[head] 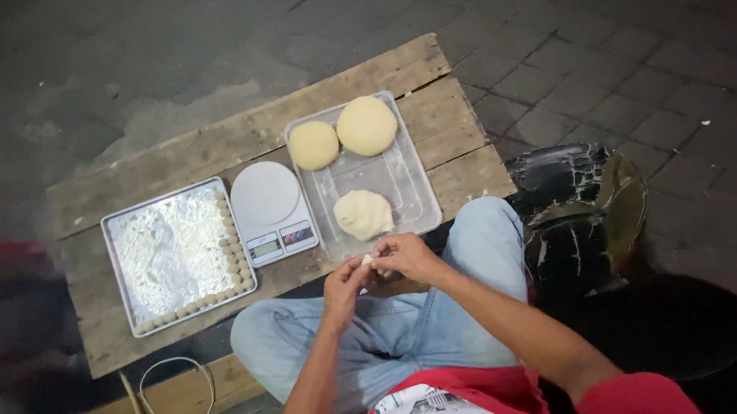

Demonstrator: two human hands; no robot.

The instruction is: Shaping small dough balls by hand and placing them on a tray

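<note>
A seated person in jeans and a red shirt works a small piece of dough between both hands, low of centre in the frame, just off the near edge of a low wooden table. The left hand and the right hand meet fingertip to fingertip, both closed in a pinch on the pale lump; the step in hand appears to be shaping one small portion.

Just above the hands, a clear plastic tray holds a ragged lump of dough at its near end and two smooth round dough balls at its far end. To its left stands a white kitchen scale with nothing on its round plate. At the left of the frame, a floured metal tray carries rows of small dough balls along its right and near edges; its middle is bare flour. Any further ball would seem to call for a place beside those rows.
</note>
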